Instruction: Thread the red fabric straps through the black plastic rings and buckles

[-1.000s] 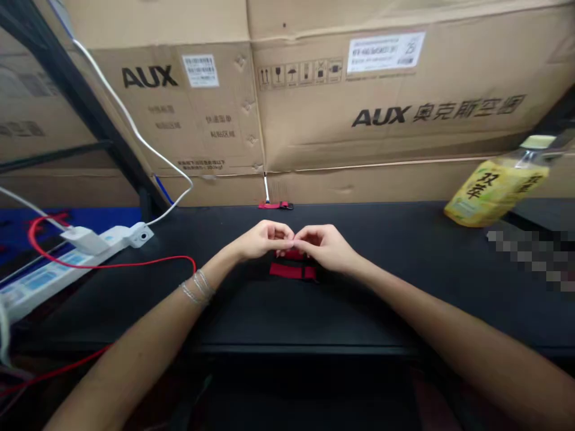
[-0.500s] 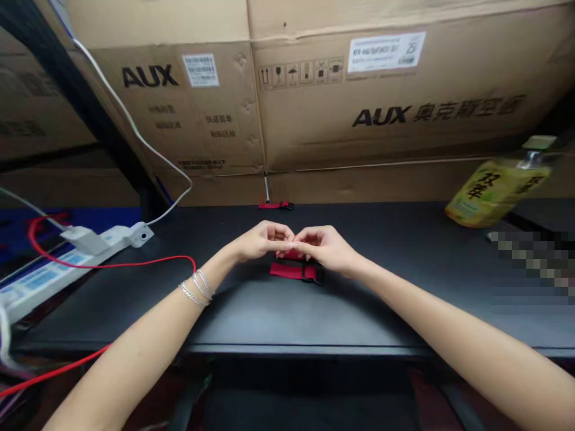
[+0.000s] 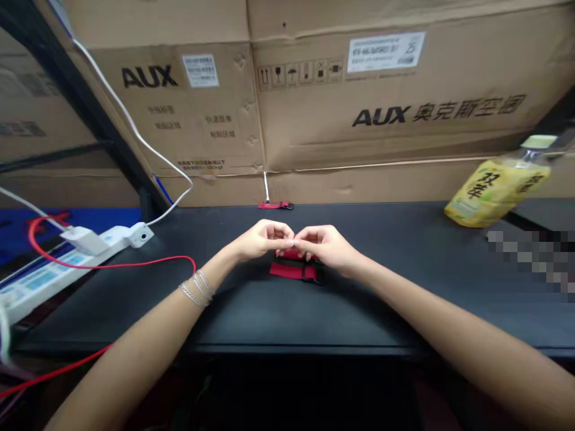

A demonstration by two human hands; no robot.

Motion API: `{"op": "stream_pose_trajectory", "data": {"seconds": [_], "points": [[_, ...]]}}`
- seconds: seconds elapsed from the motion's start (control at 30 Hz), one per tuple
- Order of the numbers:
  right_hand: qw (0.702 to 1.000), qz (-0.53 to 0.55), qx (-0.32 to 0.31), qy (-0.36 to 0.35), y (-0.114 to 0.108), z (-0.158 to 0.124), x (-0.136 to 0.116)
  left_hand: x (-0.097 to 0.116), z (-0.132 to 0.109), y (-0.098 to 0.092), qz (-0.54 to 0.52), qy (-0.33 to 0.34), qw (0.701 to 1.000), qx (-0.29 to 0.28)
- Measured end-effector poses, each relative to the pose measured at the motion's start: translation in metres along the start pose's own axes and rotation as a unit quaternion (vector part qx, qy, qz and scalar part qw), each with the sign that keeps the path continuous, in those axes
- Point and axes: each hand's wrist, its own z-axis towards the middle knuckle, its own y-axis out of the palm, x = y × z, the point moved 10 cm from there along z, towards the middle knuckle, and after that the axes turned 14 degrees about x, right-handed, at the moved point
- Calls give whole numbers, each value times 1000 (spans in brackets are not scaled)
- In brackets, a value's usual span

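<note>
Red strap point(image 3: 287, 270) flat on the black table point(image 3: 359, 311) at lower centre, long axis running left to right, black buckle point(image 3: 311, 275) at its right end, left hand point(image 3: 263, 242) and right hand point(image 3: 326, 245) just above it, fingers curled narrow, tips meeting, any hold impossible to tell, "AUX" across the cartons point(image 3: 386, 102) at top.

Power strip point(image 3: 54, 275) on the left of the desk point(image 3: 314, 317), plastic bottle point(image 3: 496, 194) on its right, webbing strap point(image 3: 291, 270) mid-desk, cardboard boxes point(image 3: 386, 102) behind
</note>
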Motion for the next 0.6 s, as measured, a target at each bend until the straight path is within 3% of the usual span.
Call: {"op": "stream_pose_trajectory", "data": {"seconds": [0.33, 0.6], "points": [[1000, 2, 13, 4, -1, 0, 0, -2, 1, -3, 0, -6, 1000, 25], [1000, 11, -4, 5, 3, -2, -1, 0, 0, 0, -10, -7, 1000, 3]]}}
